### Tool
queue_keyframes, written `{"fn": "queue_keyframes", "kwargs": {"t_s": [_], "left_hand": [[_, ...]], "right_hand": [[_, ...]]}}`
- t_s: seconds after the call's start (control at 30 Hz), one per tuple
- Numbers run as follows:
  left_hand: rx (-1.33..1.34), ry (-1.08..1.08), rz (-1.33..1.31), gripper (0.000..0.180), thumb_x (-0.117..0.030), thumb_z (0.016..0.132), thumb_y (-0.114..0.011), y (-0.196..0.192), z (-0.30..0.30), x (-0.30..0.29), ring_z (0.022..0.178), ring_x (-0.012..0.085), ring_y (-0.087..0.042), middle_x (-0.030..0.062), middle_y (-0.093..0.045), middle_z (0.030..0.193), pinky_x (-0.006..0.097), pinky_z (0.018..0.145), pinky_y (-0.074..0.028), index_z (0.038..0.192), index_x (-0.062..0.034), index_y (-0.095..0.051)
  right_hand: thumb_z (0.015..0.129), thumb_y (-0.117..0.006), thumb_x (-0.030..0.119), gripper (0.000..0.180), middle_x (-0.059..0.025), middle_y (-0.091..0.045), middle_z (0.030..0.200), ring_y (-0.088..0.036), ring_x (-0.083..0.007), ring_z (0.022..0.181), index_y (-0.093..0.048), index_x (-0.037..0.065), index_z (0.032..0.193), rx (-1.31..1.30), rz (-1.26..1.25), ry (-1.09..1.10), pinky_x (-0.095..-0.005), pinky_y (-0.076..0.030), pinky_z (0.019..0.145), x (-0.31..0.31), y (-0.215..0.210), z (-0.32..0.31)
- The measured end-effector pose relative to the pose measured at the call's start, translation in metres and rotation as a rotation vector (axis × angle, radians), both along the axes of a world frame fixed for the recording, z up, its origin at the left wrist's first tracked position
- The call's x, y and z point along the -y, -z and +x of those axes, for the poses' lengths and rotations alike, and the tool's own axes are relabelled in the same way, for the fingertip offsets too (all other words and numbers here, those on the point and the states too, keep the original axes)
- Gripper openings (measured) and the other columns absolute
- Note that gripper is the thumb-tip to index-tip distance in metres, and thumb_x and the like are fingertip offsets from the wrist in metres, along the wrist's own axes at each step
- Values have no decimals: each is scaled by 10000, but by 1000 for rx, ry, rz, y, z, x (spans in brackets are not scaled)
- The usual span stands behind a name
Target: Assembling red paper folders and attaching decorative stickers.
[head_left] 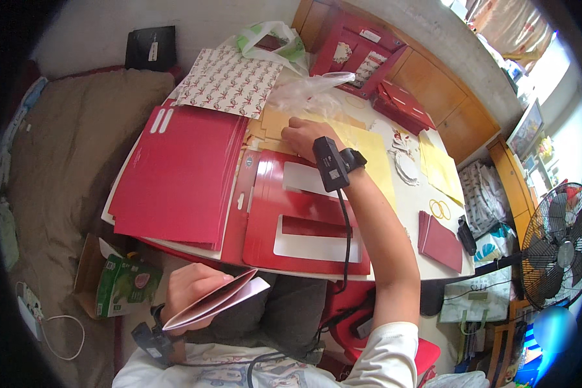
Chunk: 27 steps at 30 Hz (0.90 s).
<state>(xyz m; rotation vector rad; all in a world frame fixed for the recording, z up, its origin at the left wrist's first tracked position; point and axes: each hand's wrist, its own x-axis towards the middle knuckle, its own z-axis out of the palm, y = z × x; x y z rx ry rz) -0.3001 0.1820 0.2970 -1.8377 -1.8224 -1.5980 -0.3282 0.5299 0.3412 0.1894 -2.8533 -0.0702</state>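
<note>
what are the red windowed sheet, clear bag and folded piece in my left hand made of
Red windowed sheet: seemingly glossy card, given its bright glare. Clear bag: thin, shiny plastic, see-through and wrinkled. Folded piece: probably matte card or paper, thin-edged and creased.

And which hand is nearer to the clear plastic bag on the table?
Right: the right hand is just in front of the clear plastic bag; the left hand is much farther off, by the near edge of the table, holding a folded card.
</note>
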Motion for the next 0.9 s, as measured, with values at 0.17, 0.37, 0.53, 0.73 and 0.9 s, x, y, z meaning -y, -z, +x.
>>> {"fn": "queue_keyframes", "kwargs": {"t_s": [0.17,0.37,0.53,0.73,0.9], "left_hand": [[9,33,6,341,-98,690,-703,4,0,0,615,232,-602,91,-620,809,321,515,-470,987,-37,-547],[-4,22,-11,352,-125,687,-712,5,-1,3,637,238,-604,100,-628,834,323,547,-475,990,-39,-556],[-12,5,-19,328,-114,683,-709,7,2,6,664,246,-605,107,-631,842,332,567,-478,970,-32,-574],[-25,-22,-19,315,-115,676,-713,7,3,5,660,247,-600,106,-637,836,343,575,-475,951,-35,-581],[-10,-23,-18,319,-121,681,-713,5,1,6,664,245,-602,104,-638,837,340,574,-475,956,-37,-576]], "right_hand": [[755,-527,98,66,-111,-543,836,-579,-303,841,-558,55,796,-20,72,-121,-382,-488,690,-9,-1,-7],[752,-546,107,73,-126,-557,858,-571,-313,828,-556,44,788,85,49,-119,-383,-472,705,-14,-7,-14],[739,-530,85,56,-125,-552,821,-575,-322,788,-545,33,754,81,98,-104,-393,-472,669,-9,-5,-12],[737,-516,81,69,-115,-569,833,-598,-307,797,-569,37,745,82,148,-65,-390,-493,668,0,-7,-12],[731,-518,61,43,-116,-535,784,-575,-313,736,-541,25,731,41,121,-97,-389,-480,645,-5,-5,-15]]}}
